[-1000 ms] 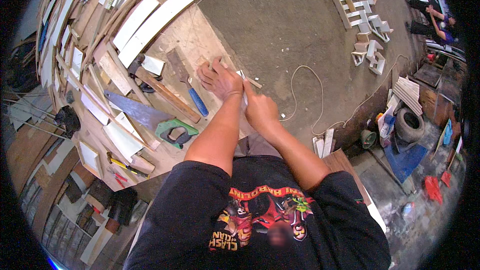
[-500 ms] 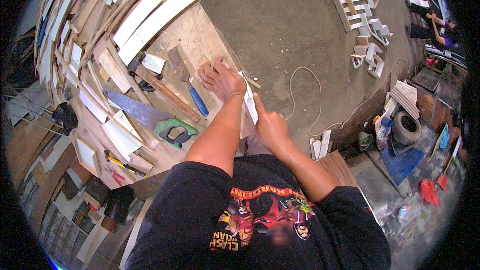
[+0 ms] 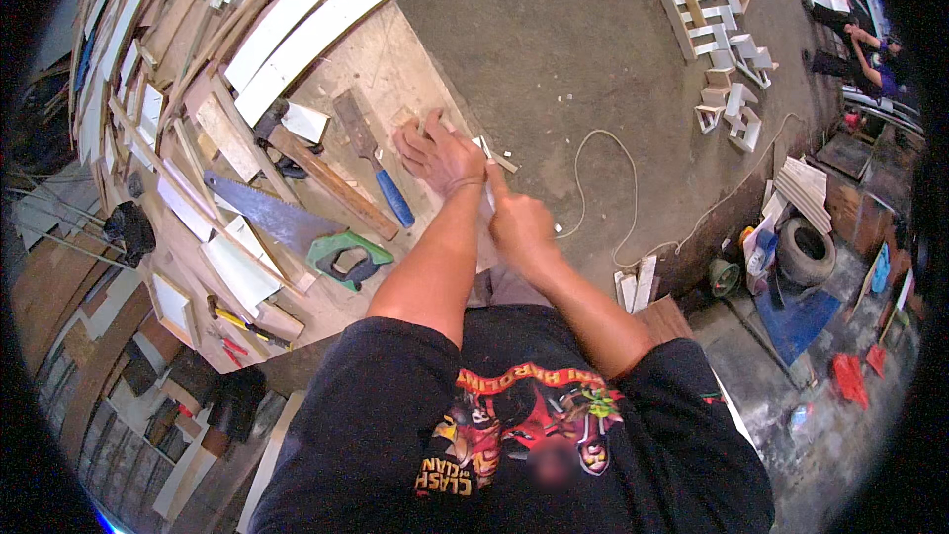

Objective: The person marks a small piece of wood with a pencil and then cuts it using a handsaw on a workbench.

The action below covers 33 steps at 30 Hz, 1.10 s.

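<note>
My left hand (image 3: 440, 156) presses down on the pale wooden worktop (image 3: 410, 64), its fingers spread and bent. Close beside its wrist, my right hand (image 3: 524, 229) is closed, with the index finger stretched forward. What it grips is mostly hidden under the fingers. A narrow white strip (image 3: 481, 146) shows between the two hands at the worktop's right edge. Left of my left hand lies a chisel (image 3: 393, 200) with a blue handle. Further left are a wooden-handled hammer (image 3: 331, 183) and a handsaw (image 3: 272, 218) with a green and black grip.
White curved boards (image 3: 331, 35) and many offcuts crowd the worktop's left. A yellow-handled hammer (image 3: 247, 324) and red-handled pliers (image 3: 232, 347) lie near its front. Joined white pieces (image 3: 707, 30) stand on the floor, where a pale cord (image 3: 633, 188) loops. A person (image 3: 865, 59) sits far right.
My right hand has drawn slightly left and back, closer to my left wrist. Less of the white strip shows between the hands. My left hand stays in place.
</note>
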Each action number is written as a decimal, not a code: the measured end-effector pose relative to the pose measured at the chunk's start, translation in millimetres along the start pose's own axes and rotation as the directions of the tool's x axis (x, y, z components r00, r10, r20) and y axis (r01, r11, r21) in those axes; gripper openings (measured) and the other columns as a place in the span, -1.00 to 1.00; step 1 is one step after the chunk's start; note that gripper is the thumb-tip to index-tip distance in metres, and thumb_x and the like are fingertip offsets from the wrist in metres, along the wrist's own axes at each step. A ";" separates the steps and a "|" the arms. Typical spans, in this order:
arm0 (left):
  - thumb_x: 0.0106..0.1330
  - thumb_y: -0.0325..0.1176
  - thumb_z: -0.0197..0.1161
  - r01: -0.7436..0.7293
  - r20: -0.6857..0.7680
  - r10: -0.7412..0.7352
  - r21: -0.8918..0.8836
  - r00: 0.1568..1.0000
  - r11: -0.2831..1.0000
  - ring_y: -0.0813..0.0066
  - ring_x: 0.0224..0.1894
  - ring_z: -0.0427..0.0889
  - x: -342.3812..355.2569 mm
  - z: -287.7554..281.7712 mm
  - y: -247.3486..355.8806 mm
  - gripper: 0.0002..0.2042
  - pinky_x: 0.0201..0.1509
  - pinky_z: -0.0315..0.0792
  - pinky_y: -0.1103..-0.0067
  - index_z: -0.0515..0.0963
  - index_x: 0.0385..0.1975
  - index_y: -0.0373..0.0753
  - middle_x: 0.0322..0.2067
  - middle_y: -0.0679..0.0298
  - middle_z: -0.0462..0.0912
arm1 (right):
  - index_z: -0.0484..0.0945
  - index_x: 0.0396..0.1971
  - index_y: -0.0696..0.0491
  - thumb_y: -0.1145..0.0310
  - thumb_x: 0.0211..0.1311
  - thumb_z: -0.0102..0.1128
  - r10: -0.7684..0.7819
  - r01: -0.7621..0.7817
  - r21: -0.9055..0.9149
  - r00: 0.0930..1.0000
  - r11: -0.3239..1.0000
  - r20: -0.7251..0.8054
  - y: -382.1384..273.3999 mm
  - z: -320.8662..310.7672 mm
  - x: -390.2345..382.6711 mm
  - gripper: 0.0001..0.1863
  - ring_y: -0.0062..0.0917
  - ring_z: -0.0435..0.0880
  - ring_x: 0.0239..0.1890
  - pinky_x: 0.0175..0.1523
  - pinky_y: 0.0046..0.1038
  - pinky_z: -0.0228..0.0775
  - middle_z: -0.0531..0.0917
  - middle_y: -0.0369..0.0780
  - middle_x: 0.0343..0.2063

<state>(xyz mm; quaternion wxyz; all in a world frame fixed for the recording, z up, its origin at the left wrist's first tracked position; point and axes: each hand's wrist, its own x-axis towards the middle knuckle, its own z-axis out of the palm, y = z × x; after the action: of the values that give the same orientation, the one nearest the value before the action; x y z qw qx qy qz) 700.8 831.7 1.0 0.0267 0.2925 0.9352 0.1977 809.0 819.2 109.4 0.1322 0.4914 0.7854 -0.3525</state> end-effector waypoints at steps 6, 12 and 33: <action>0.23 -0.41 0.20 0.004 0.011 -0.004 -0.024 1.000 1.000 -0.11 0.43 -0.02 2.0 -6.0 2.0 -0.56 0.46 -0.08 0.07 0.40 0.14 -0.02 0.23 0.05 0.19 | 0.10 0.47 -0.01 0.48 0.06 0.12 0.023 -0.020 -0.028 0.996 0.999 0.088 4.1 -0.2 -31.3 -0.13 0.04 0.70 -0.48 -0.34 0.06 0.52 0.68 0.11 -0.50; 0.17 -0.43 0.25 0.003 -0.032 -0.002 0.004 0.999 1.000 -0.06 0.40 0.06 0.9 -6.9 -0.1 -0.54 0.43 -0.01 0.06 0.40 0.10 0.01 0.19 0.09 0.21 | 0.08 0.43 0.17 0.45 0.20 0.03 -0.054 0.058 -0.099 0.998 0.993 0.041 12.5 -7.6 -26.7 -0.24 -0.02 0.74 -0.45 -0.38 0.01 0.58 0.70 0.04 -0.52; 0.30 -0.36 0.16 0.055 0.036 -0.055 0.012 0.998 0.998 -0.09 0.45 -0.08 2.1 1.9 -3.1 -0.61 0.47 -0.11 0.06 0.39 0.14 0.00 0.26 0.08 0.14 | 0.18 0.39 0.13 0.46 0.22 0.01 -0.049 0.055 -0.073 0.995 0.996 0.081 5.2 -17.0 -13.5 -0.32 -0.01 0.74 -0.46 -0.37 0.00 0.59 0.70 0.09 -0.52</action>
<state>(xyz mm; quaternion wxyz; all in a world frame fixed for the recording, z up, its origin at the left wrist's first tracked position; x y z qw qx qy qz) 697.7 831.3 -1.7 0.0478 0.2704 0.9433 0.1865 822.4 823.1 126.9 0.1725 0.4510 0.8048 -0.3453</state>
